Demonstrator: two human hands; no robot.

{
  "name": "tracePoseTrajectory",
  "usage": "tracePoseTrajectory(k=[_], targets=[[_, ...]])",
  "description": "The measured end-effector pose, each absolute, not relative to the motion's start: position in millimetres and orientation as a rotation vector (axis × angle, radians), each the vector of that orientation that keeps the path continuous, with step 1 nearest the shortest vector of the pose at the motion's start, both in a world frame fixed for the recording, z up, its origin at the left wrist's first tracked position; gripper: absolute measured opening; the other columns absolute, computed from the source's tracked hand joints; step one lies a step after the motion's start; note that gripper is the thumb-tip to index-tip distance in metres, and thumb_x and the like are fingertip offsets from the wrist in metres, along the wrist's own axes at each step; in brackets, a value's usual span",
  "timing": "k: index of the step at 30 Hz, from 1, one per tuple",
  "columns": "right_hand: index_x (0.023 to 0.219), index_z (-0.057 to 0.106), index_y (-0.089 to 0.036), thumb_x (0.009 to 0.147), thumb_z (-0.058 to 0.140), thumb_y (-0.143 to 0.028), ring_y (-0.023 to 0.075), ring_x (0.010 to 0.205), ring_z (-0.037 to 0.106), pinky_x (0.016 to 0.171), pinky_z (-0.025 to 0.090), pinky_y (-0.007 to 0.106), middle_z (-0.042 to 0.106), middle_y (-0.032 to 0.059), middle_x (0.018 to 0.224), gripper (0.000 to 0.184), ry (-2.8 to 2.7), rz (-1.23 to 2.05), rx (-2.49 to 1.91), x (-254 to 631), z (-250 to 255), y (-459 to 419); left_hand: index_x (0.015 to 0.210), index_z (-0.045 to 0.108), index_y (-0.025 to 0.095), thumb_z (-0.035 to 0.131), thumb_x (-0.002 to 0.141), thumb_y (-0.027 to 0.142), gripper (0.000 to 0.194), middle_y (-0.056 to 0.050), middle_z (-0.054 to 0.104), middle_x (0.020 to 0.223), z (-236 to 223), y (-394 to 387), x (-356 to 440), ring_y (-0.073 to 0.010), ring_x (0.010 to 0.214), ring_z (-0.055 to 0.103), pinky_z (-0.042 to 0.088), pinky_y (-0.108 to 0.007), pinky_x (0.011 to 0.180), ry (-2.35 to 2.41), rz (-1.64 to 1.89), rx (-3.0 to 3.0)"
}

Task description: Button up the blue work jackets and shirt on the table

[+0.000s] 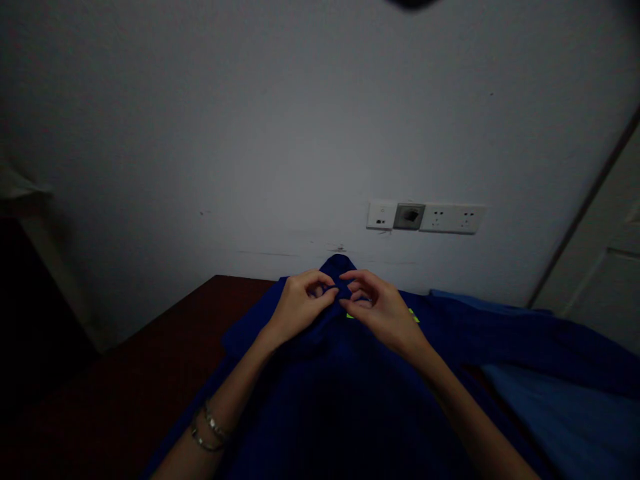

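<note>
Near the counter's far edge, we best handle the blue garment lightly; our right hand gapes; whether our left hand grips cloth, we cannot tell.

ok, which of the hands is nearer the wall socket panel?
Right. The right hand is below the left part of the wall socket panel in the image; the left hand is also lower, but farther off to the left.
</note>
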State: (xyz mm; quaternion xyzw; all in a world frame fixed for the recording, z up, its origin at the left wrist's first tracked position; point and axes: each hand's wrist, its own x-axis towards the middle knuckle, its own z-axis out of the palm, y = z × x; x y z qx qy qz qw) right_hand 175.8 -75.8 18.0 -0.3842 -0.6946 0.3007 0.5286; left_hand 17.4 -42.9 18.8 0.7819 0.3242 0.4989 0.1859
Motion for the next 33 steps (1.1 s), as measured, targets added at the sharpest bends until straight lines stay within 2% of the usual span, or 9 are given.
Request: tracePoseTrajectory(k=[5,12,16,19,23,29,33], targets=[[0.099,0.054,-0.019,0.069,0.059,-0.019,0.011,0.069,0.053,0.059,0.049,0.023,0.053,0.0008,0.079,0.03,-1.647,0.678,-0.941,176.2,20.8,-77.1,0.076,0.061,0.013,0.061,0.073,0.026,0.014,0.0,0.059,0.066,14.2,-39.6,23.5,-0.0085,0.056,0.051,0.04,-0.019,0.051,0.93,1.45,1.92],[0.099,0.055,-0.02,0.065,0.065,-0.021,0.0125,0.07,0.057,0.066,0.05,0.027,0.055,0.0001,0.077,0.036,-1.614,0.704,-0.933,188.5,30.7,-75.6,0.08,0.062,0.015,0.053,0.077,0.014,0.009,-0.005,0.06,0.084,25.3,-49.6,10.8,-0.0129,0.08,0.055,0.045,-0.026,0.07,0.594,1.361,2.478],[0.098,0.059,-0.019,0.065,0.065,-0.022,0.0138,0.074,0.059,0.071,0.05,0.03,0.058,0.0011,0.078,0.034,-1.666,0.733,-0.932,192.0,31.8,-75.2,0.084,0.057,0.015,0.057,0.074,0.018,0.01,-0.002,0.057,0.08,23.0,-49.2,9.7,-0.0116,0.072,0.053,0.044,-0.024,0.065,0.727,1.247,2.588],[0.104,0.061,-0.02,0.067,0.064,-0.022,0.0134,0.074,0.058,0.069,0.05,0.029,0.058,0.0019,0.083,0.036,-1.747,0.732,-0.956,195.4,31.7,-76.8,0.079,0.054,0.015,0.059,0.073,0.018,0.008,0.001,0.055,0.072,19.1,-44.9,9.7,-0.0102,0.064,0.05,0.041,-0.022,0.058,0.838,1.131,2.614],[0.111,0.059,-0.021,0.071,0.062,-0.021,0.0137,0.075,0.058,0.073,0.049,0.032,0.06,0.0024,0.087,0.04,-1.902,0.633,-1.015,201.0,30.1,-76.7,0.077,0.053,0.015,0.054,0.074,0.011,0.006,-0.001,0.055,0.078,18.5,-42.3,8.0,-0.0112,0.072,0.051,0.041,-0.023,0.064,0.785,1.102,2.723],[0.095,0.062,-0.021,0.072,0.063,-0.022,0.0173,0.08,0.057,0.074,0.047,0.033,0.062,0.0046,0.087,0.023,-2.015,0.254,-0.994,202.0,27.7,-73.0,0.084,0.052,0.015,0.047,0.077,0.009,0.011,-0.004,0.054,0.087,22.0,-44.8,6.2,-0.0136,0.079,0.052,0.043,-0.026,0.067,0.74,1.067,2.932],[0.087,0.06,-0.02,0.073,0.06,-0.019,0.0167,0.078,0.057,0.071,0.046,0.031,0.061,0.0042,0.085,0.014,-2.057,0.183,-0.974,200.4,28.6,-75.7,0.088,0.051,0.014,0.044,0.076,0.006,0.016,-0.006,0.054,0.088,21.5,-44.5,5.6,-0.0147,0.08,0.052,0.045,-0.028,0.069,0.793,1.102,2.951]])
